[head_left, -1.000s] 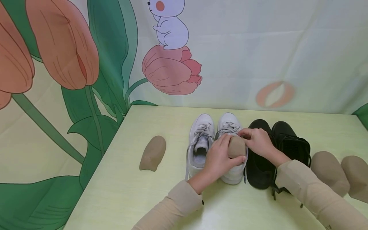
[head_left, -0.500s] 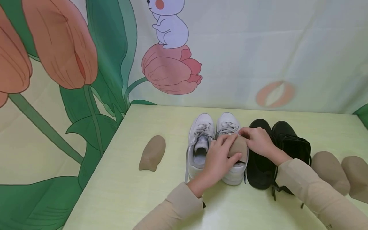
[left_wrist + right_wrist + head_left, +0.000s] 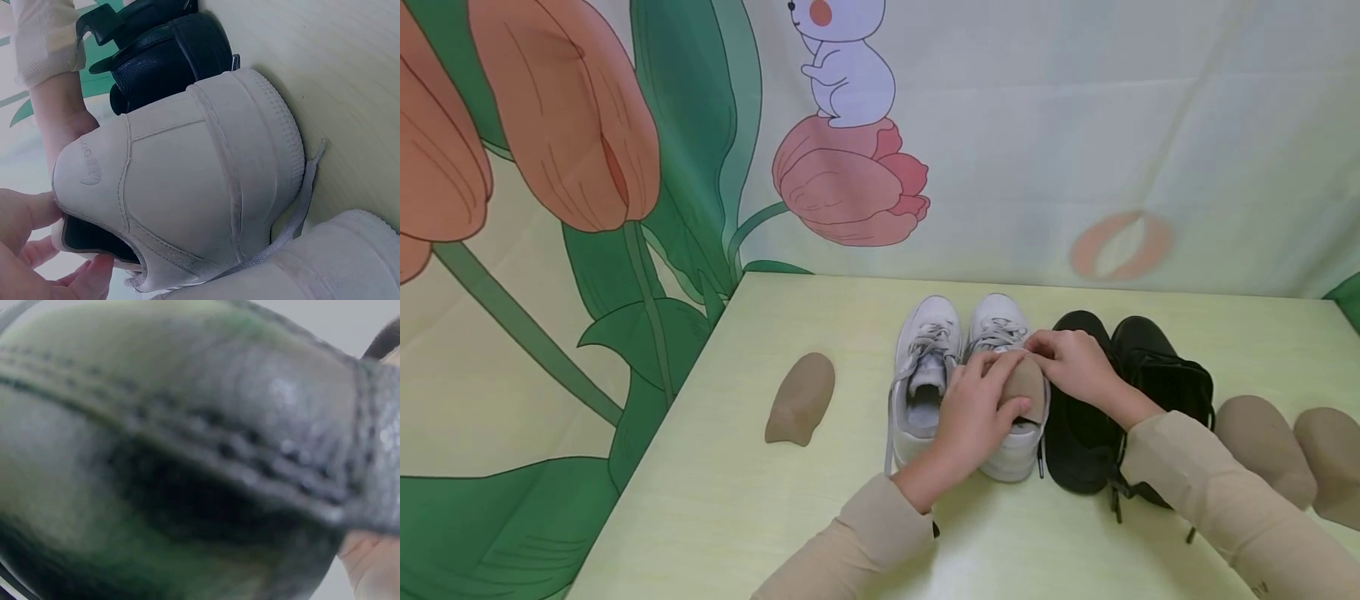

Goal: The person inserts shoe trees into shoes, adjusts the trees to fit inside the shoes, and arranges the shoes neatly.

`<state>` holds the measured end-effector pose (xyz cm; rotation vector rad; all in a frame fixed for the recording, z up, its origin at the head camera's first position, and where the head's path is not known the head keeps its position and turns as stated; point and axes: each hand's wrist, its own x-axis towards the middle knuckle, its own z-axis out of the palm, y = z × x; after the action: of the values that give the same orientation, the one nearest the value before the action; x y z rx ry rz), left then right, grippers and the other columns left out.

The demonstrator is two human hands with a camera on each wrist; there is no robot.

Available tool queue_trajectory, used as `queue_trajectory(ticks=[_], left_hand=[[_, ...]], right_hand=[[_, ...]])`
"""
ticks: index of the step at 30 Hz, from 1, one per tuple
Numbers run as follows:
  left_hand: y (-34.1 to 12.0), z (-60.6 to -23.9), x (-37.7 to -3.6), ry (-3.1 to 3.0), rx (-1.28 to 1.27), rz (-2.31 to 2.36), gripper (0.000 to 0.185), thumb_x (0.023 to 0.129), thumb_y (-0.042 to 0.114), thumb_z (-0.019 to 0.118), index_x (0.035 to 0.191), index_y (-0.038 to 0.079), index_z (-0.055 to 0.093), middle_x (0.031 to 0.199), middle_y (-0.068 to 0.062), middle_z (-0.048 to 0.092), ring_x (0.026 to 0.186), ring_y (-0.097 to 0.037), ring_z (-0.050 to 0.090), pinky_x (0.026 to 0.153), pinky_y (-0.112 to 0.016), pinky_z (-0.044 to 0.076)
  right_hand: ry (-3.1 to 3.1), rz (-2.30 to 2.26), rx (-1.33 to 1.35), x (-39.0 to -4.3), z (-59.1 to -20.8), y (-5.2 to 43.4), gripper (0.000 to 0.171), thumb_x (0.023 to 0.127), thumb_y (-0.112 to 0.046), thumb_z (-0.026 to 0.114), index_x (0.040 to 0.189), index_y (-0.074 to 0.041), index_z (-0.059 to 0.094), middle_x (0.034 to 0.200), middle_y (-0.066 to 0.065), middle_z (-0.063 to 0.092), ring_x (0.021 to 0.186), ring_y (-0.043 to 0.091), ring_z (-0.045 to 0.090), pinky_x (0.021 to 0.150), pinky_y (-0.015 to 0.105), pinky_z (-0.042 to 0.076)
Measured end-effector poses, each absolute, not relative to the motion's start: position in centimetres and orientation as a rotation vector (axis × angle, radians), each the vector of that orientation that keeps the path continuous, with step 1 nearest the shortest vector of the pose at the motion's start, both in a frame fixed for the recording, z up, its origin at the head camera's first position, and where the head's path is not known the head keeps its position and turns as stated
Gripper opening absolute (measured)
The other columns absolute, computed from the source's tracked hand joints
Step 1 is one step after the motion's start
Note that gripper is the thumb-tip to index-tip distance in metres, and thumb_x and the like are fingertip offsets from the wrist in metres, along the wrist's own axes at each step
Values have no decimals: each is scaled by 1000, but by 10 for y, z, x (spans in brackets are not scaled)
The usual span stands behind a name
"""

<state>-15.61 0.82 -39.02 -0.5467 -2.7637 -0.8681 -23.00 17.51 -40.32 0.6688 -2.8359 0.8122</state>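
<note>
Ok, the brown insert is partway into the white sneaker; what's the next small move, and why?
Probably press the brown shoe insert deeper toward the toe. Its rear end sticks out of the right-hand white sneaker, the left hand grips it, and the right hand holds the opening.

White sneakers (image 3: pixel 958 379) and black shoes (image 3: pixel 1123 400) sit packed side by side mid-table (image 3: pixel 715 508) — no gap between pairs. Front edge and left half open, except one tan insert (image 3: pixel 801 398); two more inserts (image 3: pixel 1292 454) block the right edge.
</note>
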Motion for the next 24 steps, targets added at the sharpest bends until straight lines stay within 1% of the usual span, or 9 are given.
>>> queue_trajectory(ticks=[5,12,24], left_hand=[[8,-389,-157,-2781,-536,-884,52,81,33,61,129,26,43,122,-3,46,104,-22,48,80,-35,43],[9,-393,-161,-2799,-515,-889,52,82,32,61,130,26,42,120,-3,46,102,-22,48,82,-35,43],[11,-396,-163,-2799,-506,-871,51,82,31,60,129,26,42,119,-4,45,101,-22,48,80,-35,43]], right_hand=[[-2835,822,657,-230,-403,175,13,83,-13,58,87,-5,67,78,9,67,70,21,61,63,36,48],[-2835,852,649,-229,-402,175,11,83,-13,59,86,-6,67,76,7,68,69,19,61,61,32,48],[-2830,862,646,-229,-402,175,10,83,-12,59,85,-6,67,77,8,68,70,20,62,63,34,48]])
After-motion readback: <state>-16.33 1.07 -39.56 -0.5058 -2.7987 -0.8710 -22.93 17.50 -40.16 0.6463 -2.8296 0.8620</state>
